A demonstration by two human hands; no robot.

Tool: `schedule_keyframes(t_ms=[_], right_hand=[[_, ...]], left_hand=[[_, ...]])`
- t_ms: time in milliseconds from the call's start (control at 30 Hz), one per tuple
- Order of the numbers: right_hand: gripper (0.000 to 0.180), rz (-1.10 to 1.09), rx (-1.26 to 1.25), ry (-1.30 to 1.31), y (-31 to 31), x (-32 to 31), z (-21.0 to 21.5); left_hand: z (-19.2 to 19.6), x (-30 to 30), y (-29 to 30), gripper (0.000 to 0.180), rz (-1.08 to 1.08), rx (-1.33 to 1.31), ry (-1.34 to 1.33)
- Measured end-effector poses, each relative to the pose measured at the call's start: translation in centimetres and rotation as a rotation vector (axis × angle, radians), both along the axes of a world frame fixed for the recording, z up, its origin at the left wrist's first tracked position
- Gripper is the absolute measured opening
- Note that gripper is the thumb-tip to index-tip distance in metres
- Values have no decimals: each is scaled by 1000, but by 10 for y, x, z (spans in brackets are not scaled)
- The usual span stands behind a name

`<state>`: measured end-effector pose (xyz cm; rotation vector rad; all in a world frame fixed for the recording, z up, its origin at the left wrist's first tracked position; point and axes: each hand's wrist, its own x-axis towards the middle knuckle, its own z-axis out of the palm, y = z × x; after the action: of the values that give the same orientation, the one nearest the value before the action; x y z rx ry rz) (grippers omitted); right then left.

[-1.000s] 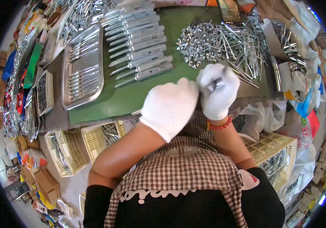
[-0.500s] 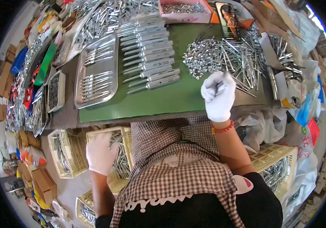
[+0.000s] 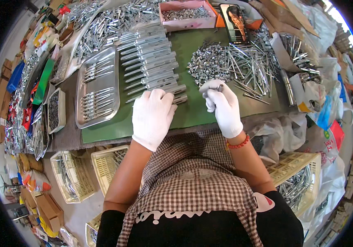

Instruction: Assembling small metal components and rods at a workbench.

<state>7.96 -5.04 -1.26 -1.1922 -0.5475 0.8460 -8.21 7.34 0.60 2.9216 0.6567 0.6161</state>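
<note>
At the near end of a row of slim silvery metal tubes (image 3: 153, 61), my left hand (image 3: 153, 118), in a white glove, is closed with its fingers curled. The end of one metal tube (image 3: 180, 99) juts out beside its fingertips; the rest is hidden under the hand. My right hand (image 3: 225, 108), also gloved, pinches a small dark metal cylinder (image 3: 220, 87) between thumb and fingers. Just beyond it lie a heap of small shiny metal sleeves (image 3: 207, 61) and a spread of thin metal rods (image 3: 252, 70).
A steel tray (image 3: 114, 88) with thin metal parts stands left on the green mat (image 3: 106, 133). Farther back are a pink box (image 3: 184, 24) of small parts and a phone (image 3: 233, 22). Cream baskets (image 3: 98, 158) of metal parts stand below the table edge.
My left hand has come up from the basket below the table to the near end of the tube row. My right hand has turned, showing the small cylinder in its pinch.
</note>
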Motion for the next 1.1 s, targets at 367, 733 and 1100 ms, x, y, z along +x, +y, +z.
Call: schedule_keyframes(t_ms=[367,733,1100], right_hand=[[29,63,-50,-118,-20,-6,15],[29,69,-109,-163,-20,-9,15],[33,186,-322,-145,-21,2,34]], left_hand=[[-12,-23,7,35,-144,-163,-199],[2,-18,-1,37,-83,-226,-53],[29,5,-14,36,-252,-226,205]])
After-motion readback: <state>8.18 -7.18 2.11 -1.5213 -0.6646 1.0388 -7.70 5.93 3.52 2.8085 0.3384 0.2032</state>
